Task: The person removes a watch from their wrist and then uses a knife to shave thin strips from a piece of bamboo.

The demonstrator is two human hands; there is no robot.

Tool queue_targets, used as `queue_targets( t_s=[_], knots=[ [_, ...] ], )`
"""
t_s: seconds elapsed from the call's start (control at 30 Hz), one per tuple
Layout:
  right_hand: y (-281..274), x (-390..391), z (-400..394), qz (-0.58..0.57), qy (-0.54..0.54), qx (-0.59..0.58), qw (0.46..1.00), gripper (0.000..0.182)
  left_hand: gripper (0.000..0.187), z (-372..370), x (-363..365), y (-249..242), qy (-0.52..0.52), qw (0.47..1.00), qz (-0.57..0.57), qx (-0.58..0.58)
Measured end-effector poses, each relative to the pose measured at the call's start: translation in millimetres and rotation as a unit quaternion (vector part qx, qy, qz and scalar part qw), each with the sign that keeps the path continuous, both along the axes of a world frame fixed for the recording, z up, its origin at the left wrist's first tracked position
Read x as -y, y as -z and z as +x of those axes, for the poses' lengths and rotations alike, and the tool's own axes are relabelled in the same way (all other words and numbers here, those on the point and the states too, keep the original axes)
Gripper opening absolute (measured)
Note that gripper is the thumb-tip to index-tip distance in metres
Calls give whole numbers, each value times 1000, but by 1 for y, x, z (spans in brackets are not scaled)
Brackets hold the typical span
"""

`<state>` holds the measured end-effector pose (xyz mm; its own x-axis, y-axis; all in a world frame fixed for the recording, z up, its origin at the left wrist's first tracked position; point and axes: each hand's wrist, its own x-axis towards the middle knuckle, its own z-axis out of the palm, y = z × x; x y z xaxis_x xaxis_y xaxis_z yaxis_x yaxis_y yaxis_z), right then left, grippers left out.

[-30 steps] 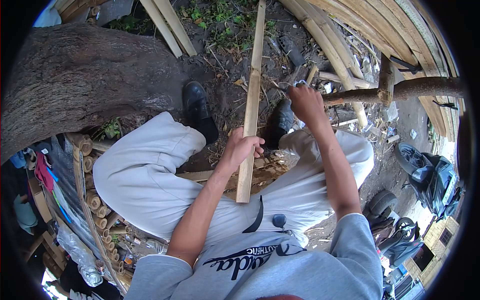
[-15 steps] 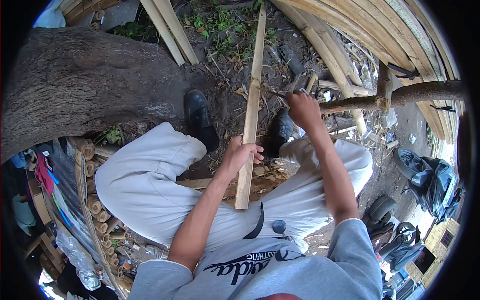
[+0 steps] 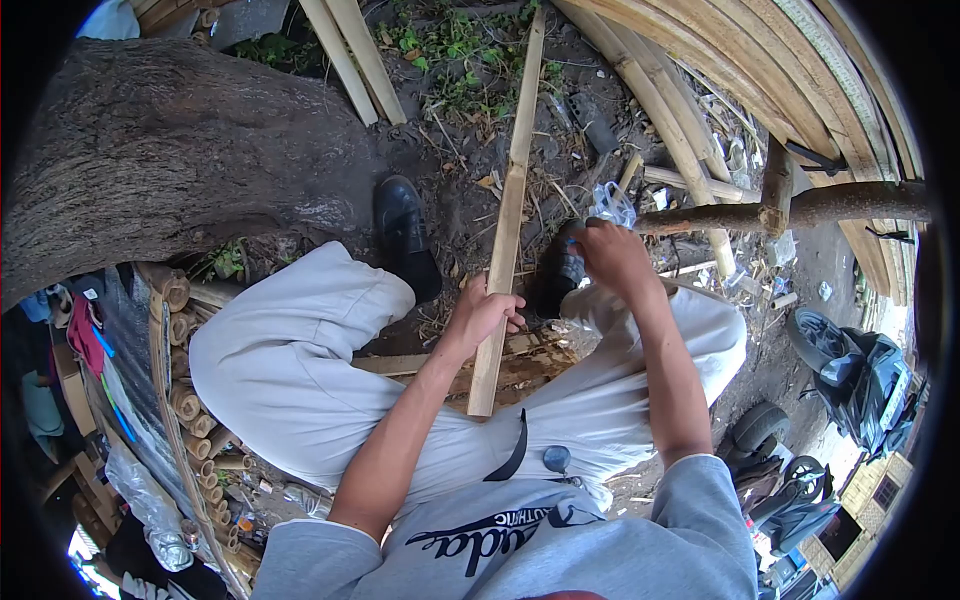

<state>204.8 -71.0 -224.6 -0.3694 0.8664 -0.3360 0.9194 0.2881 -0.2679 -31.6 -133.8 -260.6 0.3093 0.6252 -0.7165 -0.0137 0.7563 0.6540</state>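
Observation:
A long, pale bamboo strip [image 3: 513, 190] slants from my lap up toward the leafy ground. Wrapped round its lower part, my left hand [image 3: 485, 314] grips it. My right hand [image 3: 612, 258] is closed to the right of the strip, apart from it, above my right shoe [image 3: 562, 265]. What it holds is too hidden to make out; a bit of blue shows by its fingers. The strip's lower end lies over my light trousers [image 3: 290, 350].
A thick tree trunk [image 3: 180, 170] lies at the left. Stacked bamboo poles [image 3: 190, 405] are at lower left. Curved bamboo strips [image 3: 740, 60] and a horizontal branch [image 3: 850, 203] stand at the right, with a parked motorcycle [image 3: 860, 370] below. Two slats [image 3: 350, 60] lean at the top.
My right hand has moved down, away from the bamboo strip. The dark, thin tool seen between it and the strip no longer shows. My left hand keeps its hold.

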Motion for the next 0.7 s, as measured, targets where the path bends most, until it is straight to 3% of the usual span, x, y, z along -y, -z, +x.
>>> queue_targets(
  t_s=[0.07,0.17,0.23,0.3,0.37,0.4,0.47,0.5,0.63,0.7],
  knots=[
    [12,-8,0,61,68,17,996,16,49,1,0,5,2,1000,9,5],
    [50,-9,-3,65,85,-7,994,17,50,3,1,9,8,1000,19,16],
    [53,-2,1,38,71,-23,997,18,50,2,-2,13,3,1000,7,18],
    [24,0,7,-37,-28,-31,998,14,50,0,0,15,-8,1000,-11,20],
    [2,-5,11,-75,-16,-27,997,15,68,0,-2,17,-61,994,-50,72],
    [5,-8,13,-29,33,-45,998,15,68,-1,-1,18,-61,994,-55,72],
    [16,-12,10,49,118,-29,991,14,98,-1,-2,18,-85,990,-72,86],
    [26,-9,8,44,120,-28,991,14,98,-1,-1,19,-83,990,-77,86],
    [40,8,1,26,32,-86,995,15,113,-4,-3,23,-101,989,-80,68],
    [-1,16,-2,-134,-34,-59,989,19,120,-8,-3,27,-95,991,-79,58]
  ],
)
